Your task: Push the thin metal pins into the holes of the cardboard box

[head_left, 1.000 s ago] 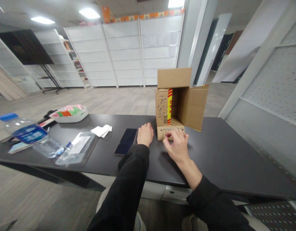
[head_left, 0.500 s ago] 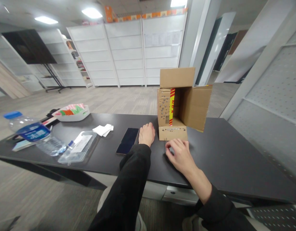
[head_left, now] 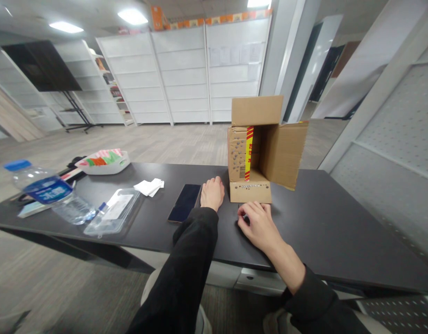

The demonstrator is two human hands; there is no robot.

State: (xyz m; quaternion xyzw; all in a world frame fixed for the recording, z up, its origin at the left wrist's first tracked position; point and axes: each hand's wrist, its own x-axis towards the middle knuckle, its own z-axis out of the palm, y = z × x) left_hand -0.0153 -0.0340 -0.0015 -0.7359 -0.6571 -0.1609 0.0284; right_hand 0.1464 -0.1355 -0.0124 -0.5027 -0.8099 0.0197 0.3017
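My right hand (head_left: 257,225) hovers low over the desk in front of the cardboard box. Its thumb and index finger are closed in a pinch, and a thin dark sliver shows at their tips, too small to name. On the desk lies my left hand (head_left: 212,194), palm down with the fingers forward, between the phone and the box. Beside its wrist is a dark-screened phone (head_left: 185,202). The cardboard box (head_left: 237,155) stands on its side, its opening toward me. Small grey dots mark its left flap, and a row of holes or studs crosses its lower flap (head_left: 250,195).
Leftward on the black desk (head_left: 325,218) are folded tissues (head_left: 149,187), a clear plastic case (head_left: 112,213) and a tilted water bottle (head_left: 48,190). A white basket (head_left: 105,170) of colourful packets sits farther back. A perforated partition (head_left: 394,153) rises at the right.
My right hand has shifted very slightly left, and less of the thin sliver shows at its fingertips. The left hand and the box stay as they were.
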